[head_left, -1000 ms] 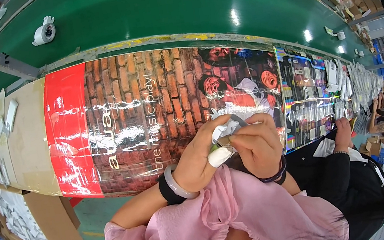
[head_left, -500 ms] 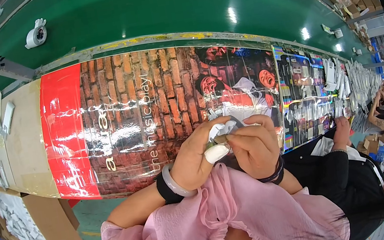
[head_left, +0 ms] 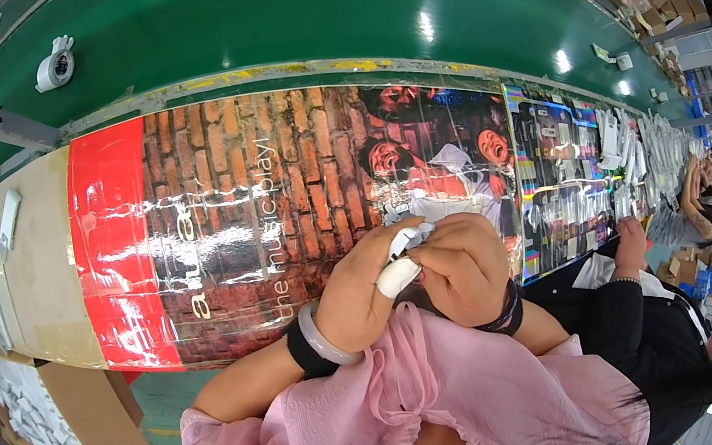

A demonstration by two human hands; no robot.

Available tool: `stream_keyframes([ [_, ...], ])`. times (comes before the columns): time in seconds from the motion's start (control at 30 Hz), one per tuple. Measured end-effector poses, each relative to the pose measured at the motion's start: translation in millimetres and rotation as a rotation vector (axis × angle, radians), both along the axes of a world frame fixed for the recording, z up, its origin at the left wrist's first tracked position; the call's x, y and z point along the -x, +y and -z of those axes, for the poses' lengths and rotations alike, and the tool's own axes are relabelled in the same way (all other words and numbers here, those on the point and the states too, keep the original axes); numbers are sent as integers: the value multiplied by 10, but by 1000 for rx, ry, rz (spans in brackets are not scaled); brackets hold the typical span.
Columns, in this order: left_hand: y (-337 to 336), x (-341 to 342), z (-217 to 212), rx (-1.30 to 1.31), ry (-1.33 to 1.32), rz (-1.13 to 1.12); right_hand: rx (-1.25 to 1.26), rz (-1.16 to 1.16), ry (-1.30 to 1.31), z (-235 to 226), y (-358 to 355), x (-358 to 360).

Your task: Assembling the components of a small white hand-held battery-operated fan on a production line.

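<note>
both hands [head_left: 424, 272] drawn closer, small white piece [head_left: 399, 275] now covered

Between the left hand [head_left: 365, 291] and the right hand [head_left: 465, 263] sits a small white piece [head_left: 401, 271], and the left thumb wears a white finger cot [head_left: 397, 277]. On the left wrist are a pale grey bangle [head_left: 324, 344] and a black band [head_left: 304, 354]; the right wrist carries a dark band [head_left: 503, 316], and both arms come out of a pink blouse [head_left: 421, 398]. Beyond the hands lies a glossy poster [head_left: 262, 219] with a red stripe, a brown brick pattern and white lettering, and past it runs a green belt [head_left: 296, 18].

Probably a factory: green conveyor belt [head_left: 323, 13], parts cartons [head_left: 81, 424].
</note>
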State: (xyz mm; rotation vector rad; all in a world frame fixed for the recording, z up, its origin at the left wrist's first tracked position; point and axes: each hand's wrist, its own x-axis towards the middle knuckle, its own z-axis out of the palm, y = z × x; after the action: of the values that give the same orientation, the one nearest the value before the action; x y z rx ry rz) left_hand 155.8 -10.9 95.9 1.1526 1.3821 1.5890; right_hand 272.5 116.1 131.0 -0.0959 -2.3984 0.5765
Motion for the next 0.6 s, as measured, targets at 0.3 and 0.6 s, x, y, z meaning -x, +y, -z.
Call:
stream_keyframes([
  [0.3, 20, 61, 33, -41, 81, -30, 81, 25, -57, 37, 9, -12],
  [0.6, -31, 115, -66, 134, -600, 164, 178, 40, -34, 61, 63, -29],
])
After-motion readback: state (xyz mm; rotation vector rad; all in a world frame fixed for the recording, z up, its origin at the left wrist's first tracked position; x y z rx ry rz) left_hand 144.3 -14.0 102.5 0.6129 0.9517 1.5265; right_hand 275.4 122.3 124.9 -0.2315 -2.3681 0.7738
